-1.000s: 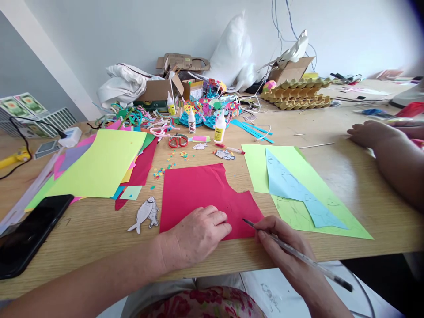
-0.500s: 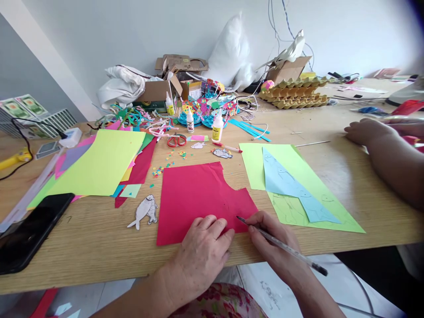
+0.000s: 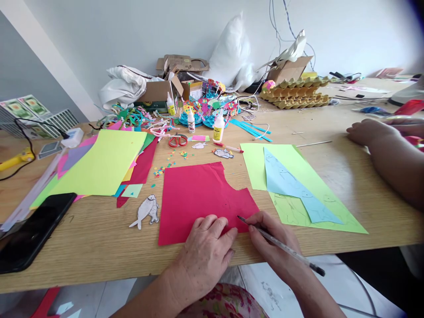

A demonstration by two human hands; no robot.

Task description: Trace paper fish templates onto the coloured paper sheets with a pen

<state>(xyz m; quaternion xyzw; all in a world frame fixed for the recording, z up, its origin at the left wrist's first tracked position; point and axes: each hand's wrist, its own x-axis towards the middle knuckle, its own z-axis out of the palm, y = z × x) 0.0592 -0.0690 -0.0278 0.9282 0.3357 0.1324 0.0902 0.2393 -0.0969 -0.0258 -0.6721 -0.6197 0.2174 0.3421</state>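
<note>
A red sheet of paper (image 3: pixel 195 198) with a curved cut-out on its right side lies flat in front of me. My left hand (image 3: pixel 210 245) rests on its lower edge, fingers spread a little. In my right hand (image 3: pixel 271 238) is a pen (image 3: pixel 291 251), its tip touching or just above the red sheet near faint marks. Left of the sheet lie white fish cut-outs (image 3: pixel 145 212). To the right, a blue piece of paper (image 3: pixel 281 176) with drawn outlines overlaps a light green sheet (image 3: pixel 311 172), which also bears outlines.
Coloured papers (image 3: pixel 102 168) and a black phone (image 3: pixel 36 232) lie at left. Beyond the red sheet are scissors (image 3: pixel 178 140), a glue bottle (image 3: pixel 218 126), confetti and a red pen (image 3: pixel 228 147). Another person's arm (image 3: pixel 391 150) rests at right. Egg trays (image 3: pixel 294 93) stand behind.
The whole view has shifted very slightly, so things appear a little further right. Both hands keep nearly the same places on the red sheet, and the pen's rear end has moved slightly.
</note>
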